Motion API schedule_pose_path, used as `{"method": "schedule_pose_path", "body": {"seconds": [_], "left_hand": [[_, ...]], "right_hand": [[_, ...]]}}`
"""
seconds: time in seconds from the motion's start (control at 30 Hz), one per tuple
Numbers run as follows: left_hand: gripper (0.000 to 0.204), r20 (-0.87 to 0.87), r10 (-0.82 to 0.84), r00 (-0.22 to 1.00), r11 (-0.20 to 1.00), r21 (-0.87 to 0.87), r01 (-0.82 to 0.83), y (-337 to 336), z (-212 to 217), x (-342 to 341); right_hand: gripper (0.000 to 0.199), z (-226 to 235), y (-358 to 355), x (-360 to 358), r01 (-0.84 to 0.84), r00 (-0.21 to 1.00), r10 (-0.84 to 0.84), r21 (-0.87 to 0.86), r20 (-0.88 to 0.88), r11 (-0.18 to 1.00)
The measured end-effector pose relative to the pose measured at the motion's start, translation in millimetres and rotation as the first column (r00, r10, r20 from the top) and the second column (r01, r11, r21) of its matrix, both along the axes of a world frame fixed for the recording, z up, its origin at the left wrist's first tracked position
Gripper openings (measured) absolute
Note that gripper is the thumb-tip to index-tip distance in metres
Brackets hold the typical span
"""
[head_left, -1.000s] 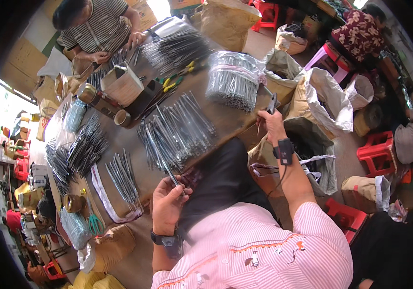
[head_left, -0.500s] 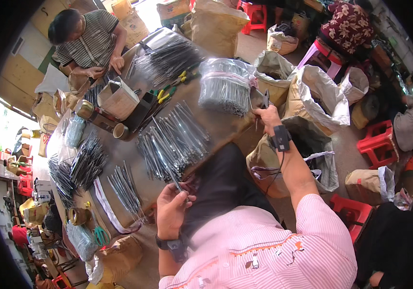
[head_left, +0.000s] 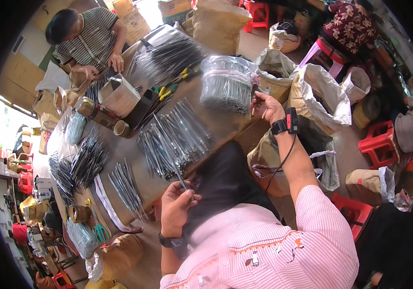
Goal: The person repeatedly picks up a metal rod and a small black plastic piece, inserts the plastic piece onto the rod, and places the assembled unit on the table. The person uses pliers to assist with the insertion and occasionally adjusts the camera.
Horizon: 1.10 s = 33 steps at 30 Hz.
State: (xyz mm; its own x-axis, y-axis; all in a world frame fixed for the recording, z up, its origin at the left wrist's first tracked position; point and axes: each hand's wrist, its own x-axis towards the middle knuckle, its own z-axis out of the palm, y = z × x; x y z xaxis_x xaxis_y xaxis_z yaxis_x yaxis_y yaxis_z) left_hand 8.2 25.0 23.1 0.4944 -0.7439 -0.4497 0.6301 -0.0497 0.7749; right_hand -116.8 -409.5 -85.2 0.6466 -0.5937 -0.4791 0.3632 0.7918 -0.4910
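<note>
My left hand (head_left: pixel 178 201) is closed in a pinch on a thin grey strip (head_left: pixel 183 181), low at the table's near edge. The strip reaches up over a spread of similar shiny grey strips (head_left: pixel 177 135) on the table. At the table's right edge, my right hand (head_left: pixel 268 107) has its fingers curled beside a plastic-wrapped bundle of strips (head_left: pixel 225 86). Something dark shows partly behind those fingers, too hidden to name.
Yellow-and-green-handled pliers (head_left: pixel 166 92), a white box (head_left: pixel 118 96) and a flask (head_left: pixel 93 111) stand mid-table. More strip piles (head_left: pixel 89 159) lie left. Across the table sits a co-worker (head_left: pixel 93 43). Open sacks (head_left: pixel 312 96) and a red stool (head_left: pixel 379 144) are at right.
My right wrist has turned, and the dark object that stuck up from my right hand is now mostly hidden by the fingers. My left hand keeps its strip, barely moved.
</note>
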Motion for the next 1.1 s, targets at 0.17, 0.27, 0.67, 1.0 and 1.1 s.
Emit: {"method": "schedule_pose_path", "body": {"seconds": [0.17, 0.27, 0.67, 1.0, 1.1], "left_hand": [[0.023, -0.007, 0.066, 0.998, 0.998, -0.019, -0.066, 14, -3, 8], [0.023, -0.036, 0.052, 0.998, 0.998, -0.017, -0.052, 11, -7, 8], [0.023, 0.011, -0.052, 0.999, 0.999, -0.013, 0.052, -3, -4, -6], [0.025, 0.015, -0.066, 0.998, 0.998, 0.018, 0.065, -6, -17, -8], [0.022, -0.006, -0.049, 0.999, 0.999, -0.005, 0.049, -14, -22, -10]], "right_hand": [[0.012, 5, 31, -22, 0.041, 0.942, -0.132, -0.284, -0.309, 0.958], [0.013, 9, 60, -30, -0.078, 0.923, -0.046, -0.302, -0.383, 0.95], [0.011, 7, 15, -7, 0.002, 0.993, -0.016, 0.116, 0.117, 0.993], [0.007, 6, 46, -1, -0.13, 0.934, 0.075, 0.137, 0.349, 0.982], [0.008, 4, 61, -2, -0.072, 0.981, 0.068, 0.015, 0.182, 0.997]]}}
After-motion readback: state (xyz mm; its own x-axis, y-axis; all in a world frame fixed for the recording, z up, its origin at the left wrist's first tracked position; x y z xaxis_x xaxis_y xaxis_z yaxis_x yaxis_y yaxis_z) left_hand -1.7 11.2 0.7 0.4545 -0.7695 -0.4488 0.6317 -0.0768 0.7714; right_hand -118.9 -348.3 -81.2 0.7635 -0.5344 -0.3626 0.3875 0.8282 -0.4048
